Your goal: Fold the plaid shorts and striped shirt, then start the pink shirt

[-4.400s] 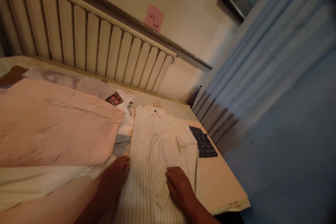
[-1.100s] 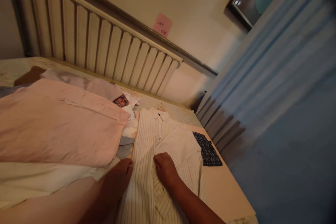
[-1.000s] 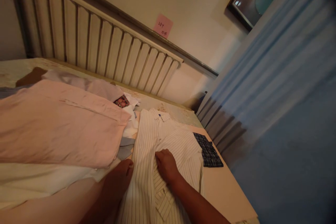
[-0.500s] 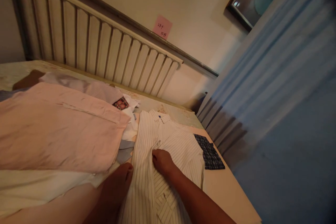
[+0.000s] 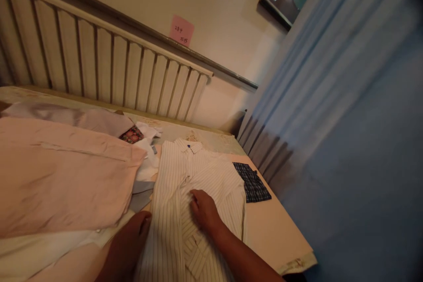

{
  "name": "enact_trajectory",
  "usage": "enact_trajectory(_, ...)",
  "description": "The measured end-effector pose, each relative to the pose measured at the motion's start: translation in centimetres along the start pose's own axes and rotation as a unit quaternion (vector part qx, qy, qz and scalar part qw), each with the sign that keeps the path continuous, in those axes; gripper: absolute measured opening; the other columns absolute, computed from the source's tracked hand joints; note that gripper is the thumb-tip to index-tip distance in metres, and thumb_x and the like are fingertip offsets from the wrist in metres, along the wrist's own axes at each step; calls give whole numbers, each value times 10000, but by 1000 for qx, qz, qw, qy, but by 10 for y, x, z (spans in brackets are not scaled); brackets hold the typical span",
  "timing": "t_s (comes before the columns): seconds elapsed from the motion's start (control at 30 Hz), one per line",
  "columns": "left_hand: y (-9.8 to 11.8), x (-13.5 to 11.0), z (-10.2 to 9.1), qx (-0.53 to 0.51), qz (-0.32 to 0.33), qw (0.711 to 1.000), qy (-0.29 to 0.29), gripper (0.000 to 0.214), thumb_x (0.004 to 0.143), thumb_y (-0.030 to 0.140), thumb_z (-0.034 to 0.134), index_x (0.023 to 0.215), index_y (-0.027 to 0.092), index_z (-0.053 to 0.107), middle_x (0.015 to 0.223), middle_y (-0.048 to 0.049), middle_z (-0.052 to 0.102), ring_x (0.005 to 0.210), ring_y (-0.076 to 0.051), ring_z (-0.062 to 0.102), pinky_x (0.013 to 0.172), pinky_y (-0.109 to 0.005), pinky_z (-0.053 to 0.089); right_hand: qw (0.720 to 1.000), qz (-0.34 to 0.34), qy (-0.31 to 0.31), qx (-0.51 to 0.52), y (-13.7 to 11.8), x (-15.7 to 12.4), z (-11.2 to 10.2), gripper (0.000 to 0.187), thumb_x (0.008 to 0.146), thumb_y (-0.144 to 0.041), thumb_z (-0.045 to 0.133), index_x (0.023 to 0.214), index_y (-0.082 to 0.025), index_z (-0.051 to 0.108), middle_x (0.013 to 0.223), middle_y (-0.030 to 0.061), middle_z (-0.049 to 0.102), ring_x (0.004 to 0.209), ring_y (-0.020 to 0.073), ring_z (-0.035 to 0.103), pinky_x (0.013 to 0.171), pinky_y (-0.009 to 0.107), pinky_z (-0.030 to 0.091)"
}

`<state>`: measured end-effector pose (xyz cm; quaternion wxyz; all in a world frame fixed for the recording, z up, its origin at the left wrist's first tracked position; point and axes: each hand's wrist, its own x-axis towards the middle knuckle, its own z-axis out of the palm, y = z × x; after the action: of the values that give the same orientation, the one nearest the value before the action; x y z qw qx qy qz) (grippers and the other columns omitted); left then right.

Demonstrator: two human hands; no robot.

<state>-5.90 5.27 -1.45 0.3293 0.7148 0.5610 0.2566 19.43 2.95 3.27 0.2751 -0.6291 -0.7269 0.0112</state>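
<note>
- The pink garment (image 5: 66, 176) lies over other clothes, its near-left portion cut off by the frame edge; most of the pile beneath is covered.
- The left hand (image 5: 134, 231), dim, rests along the left edge of the striped shirt (image 5: 167, 185); its fingers are tucked out of sight, so I cannot tell whether they pinch cloth.
- The shirt lies front up in the middle of the table, collar (image 5: 188, 146) towards the radiator (image 5: 109, 61), long axis running away from the person; its hem is out of frame.
- The right hand (image 5: 205, 212) lies on the shirt's front, fingers bent; their tips are partly hidden, so any pinch is unclear.
- The dark checked garment (image 5: 253, 183) lies folded just right of the shirt.
</note>
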Motion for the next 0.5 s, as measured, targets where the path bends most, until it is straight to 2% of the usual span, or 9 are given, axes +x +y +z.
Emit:
enact_trajectory(0.1,-7,1,2,-4,16,1000,22,297,926,388,319,1053,241,544,1054,-51,674,984,-220,619,845,-335,436,993,58,101,32,31,-48,-34,315,856,-154,419,1106,-175,610,1011,83,660,938,187,609,844,320,484)
enact_trajectory(0.2,-7,1,0,10,23,999,34,303,920,391,324,1049,239,552,1046,-47,675,983,-220,617,836,-328,445,974,155,167,-14,62,-99,-63,275,878,-172,400,1050,-178,615,980,94,652,930,210,608,835,346,484)
enact_trajectory(0.27,-4,0,-2,26,26,998,45,309,918,390,322,1041,241,563,1057,-44,675,993,-221,614,841,-325,445,972,174,149,-47,75,-128,-74,249,887,-188,414,1026,-185,621,953,89,645,918,216,601,838,348,471)
enact_trajectory(0.33,1,-2,-4,39,24,997,56,309,913,386,328,1032,242,573,1057,-40,680,995,-220,616,846,-319,444,979,162,98,-74,79,-149,-78,239,896,-199,426,1023,-198,629,933,79,642,916,215,593,838,337,455)
enact_trajectory(0.5,12,-12,-9,72,-4,994,87,321,897,382,341,1000,227,603,1020,-39,696,958,-220,632,808,-303,457,977,171,-19,-123,67,-168,-75,175,911,-248,465,851,-224,627,859,49,648,868,202,602,764,294,419)
